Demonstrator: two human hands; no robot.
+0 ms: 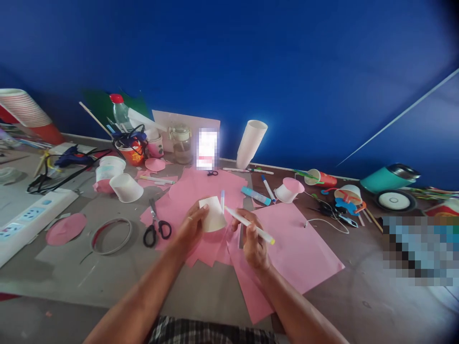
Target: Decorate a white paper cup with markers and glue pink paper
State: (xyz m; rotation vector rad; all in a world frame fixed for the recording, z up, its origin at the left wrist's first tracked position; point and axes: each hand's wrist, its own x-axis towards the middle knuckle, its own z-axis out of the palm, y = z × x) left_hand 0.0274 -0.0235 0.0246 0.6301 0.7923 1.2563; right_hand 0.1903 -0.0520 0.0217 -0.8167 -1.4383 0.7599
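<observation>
My left hand [194,223] is closed around a white paper cup [212,216], its thumb pressed on the cup's side. Between the fingers of my right hand [256,246] is a white marker [264,234] with a yellow end. The marker's other end points at the cup, close to its right side; whether they touch I cannot tell. Beneath both hands lie pink paper sheets [287,239]. Black-handled scissors [156,224] rest to the left of my left hand. A blue glue stick [256,196] lies just beyond my right hand, with a blue-capped marker [268,188] beside it.
A leaning stack of paper cups [251,143] stands by the blue wall, near a glass jar [181,145] and a bright blurred screen [207,148]. On the left are a tape roll [111,236] and a power strip [32,217]. A teal flask [389,179] lies at the right.
</observation>
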